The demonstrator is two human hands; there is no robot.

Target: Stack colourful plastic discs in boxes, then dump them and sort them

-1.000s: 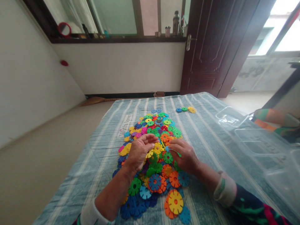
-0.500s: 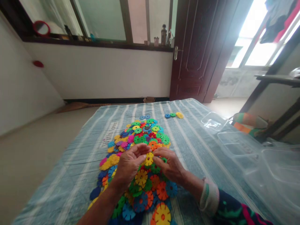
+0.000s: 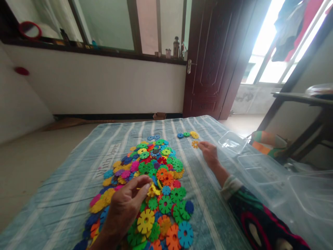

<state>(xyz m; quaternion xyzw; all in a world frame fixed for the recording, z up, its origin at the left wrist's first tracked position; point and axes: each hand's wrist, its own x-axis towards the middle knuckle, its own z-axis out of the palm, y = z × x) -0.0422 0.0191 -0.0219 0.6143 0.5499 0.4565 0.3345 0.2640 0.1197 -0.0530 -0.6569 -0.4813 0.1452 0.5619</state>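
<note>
My right hand (image 3: pixel 208 153) reaches out over the cloth to the right of the pile, its fingertips pinching the edge of a small yellow-orange notched disc (image 3: pixel 195 144). Just beyond it lies a short row of a blue disc (image 3: pixel 180 135), a green disc (image 3: pixel 186 134) and a yellow disc (image 3: pixel 194 134). Over the lower left of the pile, my left hand (image 3: pixel 127 201) is closed with thumb and fingers together at yellow notched discs (image 3: pixel 154 190). A big heap of coloured notched plastic discs (image 3: pixel 165 204) spreads underneath, partly hidden by my left hand and forearm.
A blue striped cloth (image 3: pixel 208 194) covers the work surface. Clear plastic boxes (image 3: pixel 232 141) stand along its right edge. Two light-blue discs (image 3: pixel 153 138) lie behind the pile. Beyond are a wall, a dark red door (image 3: pixel 208 69) and a rack (image 3: pixel 299 99).
My right hand has moved from the pile to the far right, carrying a yellow-orange disc. My left hand has come slightly nearer and left, and the view has shifted right.
</note>
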